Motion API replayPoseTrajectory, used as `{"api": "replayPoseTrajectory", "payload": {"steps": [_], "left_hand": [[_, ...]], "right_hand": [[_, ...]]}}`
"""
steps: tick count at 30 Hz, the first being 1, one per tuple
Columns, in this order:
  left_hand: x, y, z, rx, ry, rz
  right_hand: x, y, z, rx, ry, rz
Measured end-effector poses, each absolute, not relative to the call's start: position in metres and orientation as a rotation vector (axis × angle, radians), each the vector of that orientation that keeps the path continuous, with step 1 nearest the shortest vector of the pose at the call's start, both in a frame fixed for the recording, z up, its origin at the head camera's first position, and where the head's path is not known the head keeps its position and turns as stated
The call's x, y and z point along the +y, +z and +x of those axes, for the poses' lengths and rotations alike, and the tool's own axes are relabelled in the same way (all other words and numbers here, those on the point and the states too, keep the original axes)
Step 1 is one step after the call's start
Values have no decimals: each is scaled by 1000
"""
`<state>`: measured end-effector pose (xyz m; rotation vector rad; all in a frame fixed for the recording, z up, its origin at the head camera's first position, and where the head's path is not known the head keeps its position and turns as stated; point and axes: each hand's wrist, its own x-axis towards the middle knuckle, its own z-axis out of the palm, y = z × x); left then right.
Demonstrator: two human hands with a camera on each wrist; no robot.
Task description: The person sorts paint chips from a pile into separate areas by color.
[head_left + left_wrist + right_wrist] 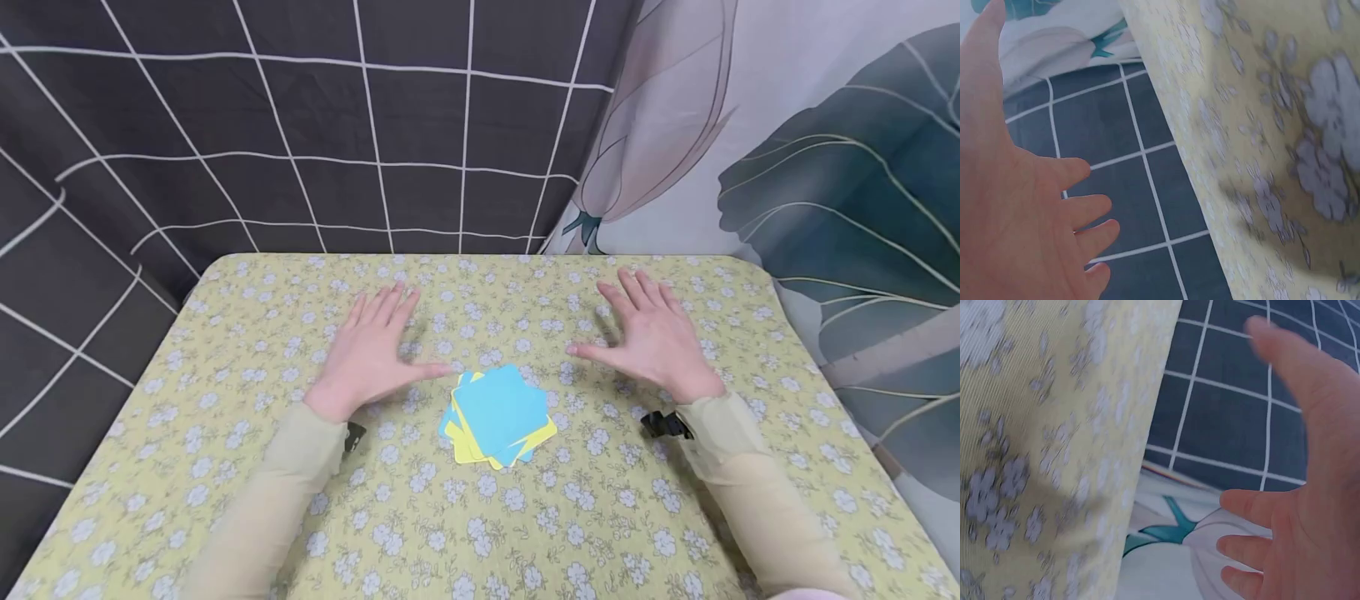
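Observation:
A loose pile of blue and yellow cards (501, 408) lies on the flowered tablecloth, fanned at uneven angles with a blue one on top. To its left, my left hand (369, 350) is spread above the cloth, the thumb stretched toward the pile. My right hand (651, 337) is spread in the same way on the other side, farther from the cards. Both wrist views show a bare palm, the left hand (1029, 219) and the right hand (1310, 519), with straight fingers and nothing held. The cards are outside both wrist views.
The table bears a yellow cloth (420, 533) with pale flowers. Behind it hangs a dark curtain (300, 108) with a white grid, and a pale curtain (795, 100) with large leaf and petal prints hangs at the right. A black strap (663, 425) sits at my right wrist.

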<state>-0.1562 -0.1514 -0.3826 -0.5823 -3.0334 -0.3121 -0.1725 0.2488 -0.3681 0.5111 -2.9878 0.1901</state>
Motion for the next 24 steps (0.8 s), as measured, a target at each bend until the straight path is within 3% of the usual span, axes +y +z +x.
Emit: {"api": "replayPoseTrajectory", "payload": {"steps": [24], "left_hand": [[-103, -389, -118, -2903, -362, -978]], "right_hand": [[199, -371, -144, -2916, 552, 972]]}}
